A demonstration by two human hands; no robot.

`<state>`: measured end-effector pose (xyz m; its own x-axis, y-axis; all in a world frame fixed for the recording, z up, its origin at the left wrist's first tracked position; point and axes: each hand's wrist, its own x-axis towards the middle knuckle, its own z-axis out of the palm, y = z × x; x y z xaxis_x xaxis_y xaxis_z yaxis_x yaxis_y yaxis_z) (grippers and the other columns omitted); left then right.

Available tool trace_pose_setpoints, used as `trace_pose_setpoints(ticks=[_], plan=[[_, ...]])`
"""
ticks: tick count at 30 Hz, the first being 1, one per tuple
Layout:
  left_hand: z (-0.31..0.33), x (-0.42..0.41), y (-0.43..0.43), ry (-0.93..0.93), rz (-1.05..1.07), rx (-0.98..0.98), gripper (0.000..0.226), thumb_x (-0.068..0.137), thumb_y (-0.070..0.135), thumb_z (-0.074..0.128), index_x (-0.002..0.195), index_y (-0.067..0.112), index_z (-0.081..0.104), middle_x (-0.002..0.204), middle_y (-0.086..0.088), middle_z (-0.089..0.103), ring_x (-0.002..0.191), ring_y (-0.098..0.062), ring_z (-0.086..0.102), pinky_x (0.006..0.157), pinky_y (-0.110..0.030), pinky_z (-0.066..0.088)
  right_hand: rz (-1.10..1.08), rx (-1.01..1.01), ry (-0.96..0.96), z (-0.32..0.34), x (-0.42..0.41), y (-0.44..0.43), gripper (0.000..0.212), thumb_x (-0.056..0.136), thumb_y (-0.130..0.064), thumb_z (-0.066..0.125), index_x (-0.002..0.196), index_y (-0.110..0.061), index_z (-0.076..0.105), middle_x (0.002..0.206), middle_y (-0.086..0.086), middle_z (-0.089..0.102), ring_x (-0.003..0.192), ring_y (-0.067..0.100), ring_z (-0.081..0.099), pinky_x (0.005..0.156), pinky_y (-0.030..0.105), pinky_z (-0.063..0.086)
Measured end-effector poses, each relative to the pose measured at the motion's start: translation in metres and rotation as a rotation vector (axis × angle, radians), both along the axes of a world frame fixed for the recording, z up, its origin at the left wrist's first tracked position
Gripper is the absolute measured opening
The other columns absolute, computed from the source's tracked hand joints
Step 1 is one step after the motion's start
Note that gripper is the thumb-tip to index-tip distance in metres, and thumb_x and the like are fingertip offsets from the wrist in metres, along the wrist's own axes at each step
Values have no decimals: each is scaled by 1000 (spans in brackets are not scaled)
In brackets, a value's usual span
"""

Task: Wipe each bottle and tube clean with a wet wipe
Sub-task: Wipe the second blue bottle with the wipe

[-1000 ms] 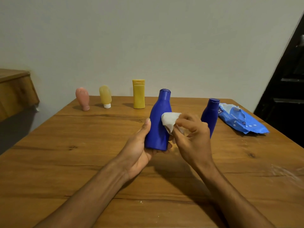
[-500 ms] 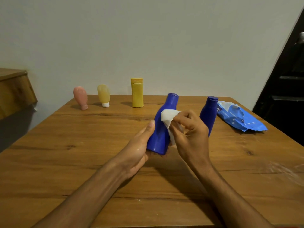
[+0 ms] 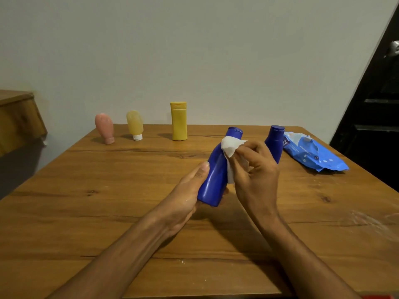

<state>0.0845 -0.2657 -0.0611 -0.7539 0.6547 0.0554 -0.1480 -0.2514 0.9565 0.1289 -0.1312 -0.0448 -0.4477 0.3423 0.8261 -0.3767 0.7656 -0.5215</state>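
Wipe (image 3: 230,147) now higher, at neck of tilted blue bottle (image 3: 213,180), pinched in right hand (image 3: 257,175); left hand (image 3: 185,199) curled around base.

Fingers of left hand (image 3: 183,201) are hidden behind held blue bottle (image 3: 213,178); only the thumb is seen. Wet wipe (image 3: 230,145) is partly covered by right hand (image 3: 257,175), so its full extent can't be told. Btm of second blue bottle (image 3: 275,139) is blocked by that hand. Print on wipes pack (image 3: 313,156) is too small to be read. Wooden unit (image 3: 17,119) is cut off at left edge, dark door (image 3: 375,126) at right, w/ a blurred metal handle (image 3: 394,49) clipped there. Red obj (image 3: 370,297) at btm-right corner is barely shown, not identifiable. Both forearms are cut by btm edge.
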Motion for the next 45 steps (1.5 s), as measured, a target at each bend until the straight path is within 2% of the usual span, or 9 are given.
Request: trace_pose_setpoints(ticks=[10, 15, 19, 22, 26, 31, 35, 42, 45], plan=[[9, -14, -11, -431, 19, 302, 53, 100, 41, 41, 134, 2, 52, 120, -18, 63, 103, -22, 63, 99, -39, 46, 261, 412, -212, -5, 2, -12, 10, 81, -24, 58, 81, -18, 66, 92, -8, 55, 87, -4, 45, 67, 30, 47], [11, -9, -9, -366, -5, 302, 47, 103, 38, 35, 132, 6, 53, 128, -19, 63, 118, -28, 60, 105, -44, 43, 232, 212, -200, -7, -2, -5, 9, 82, -13, 69, 90, -12, 70, 93, -3, 59, 87, 8, 56, 72, 43, 52], [8, -11, -9, -298, -50, 240, 47, 100, 39, 39, 135, 11, 53, 131, -17, 62, 120, -27, 59, 106, -47, 43, 178, 187, -123, -7, -2, -8, 7, 84, -12, 67, 89, -9, 69, 93, -1, 59, 86, 11, 57, 70, 40, 53], [5, -10, -9, -216, -93, 114, 44, 94, 39, 47, 132, 17, 55, 123, -16, 67, 106, -27, 65, 93, -46, 51, 96, 77, -56, -5, -3, -1, 1, 85, -9, 66, 84, -9, 66, 91, -3, 56, 83, 9, 55, 69, 34, 50], [1, -7, -7, -123, -124, 0, 45, 89, 42, 49, 127, 18, 53, 104, -17, 71, 87, -28, 68, 77, -44, 54, -21, -57, -19, -1, -3, 7, 13, 87, -14, 66, 100, -11, 67, 98, -8, 52, 91, -2, 52, 74, 15, 46], [-2, -10, -5, -166, -70, 88, 46, 85, 39, 52, 127, 20, 58, 111, -10, 73, 96, -23, 70, 86, -41, 53, 74, 126, -100, -5, -1, -4, 4, 85, -8, 67, 84, -12, 66, 96, -6, 53, 88, 8, 54, 74, 37, 52], [-1, -12, -7, -230, -40, 170, 41, 93, 32, 47, 130, 16, 59, 120, -12, 69, 104, -21, 67, 85, -37, 57, 159, 312, -166, -8, 2, -12, 8, 82, -10, 69, 86, -16, 67, 93, -7, 54, 87, 1, 47, 70, 43, 48], [-3, -7, -5, -94, -67, -28, 31, 92, 40, 48, 119, 29, 59, 103, -4, 74, 89, -19, 71, 77, -40, 53, -14, 59, -51, -2, -1, 2, 4, 86, -11, 65, 89, -13, 67, 95, -10, 53, 85, 5, 54, 72, 47, 50], [-2, -7, -4, -137, -53, 23, 40, 91, 42, 47, 126, 25, 58, 116, -10, 71, 101, -24, 68, 85, -42, 53, 32, 84, -112, -4, -1, -4, 3, 85, -11, 66, 84, -12, 68, 91, -6, 55, 81, 10, 55, 69, 44, 50]])
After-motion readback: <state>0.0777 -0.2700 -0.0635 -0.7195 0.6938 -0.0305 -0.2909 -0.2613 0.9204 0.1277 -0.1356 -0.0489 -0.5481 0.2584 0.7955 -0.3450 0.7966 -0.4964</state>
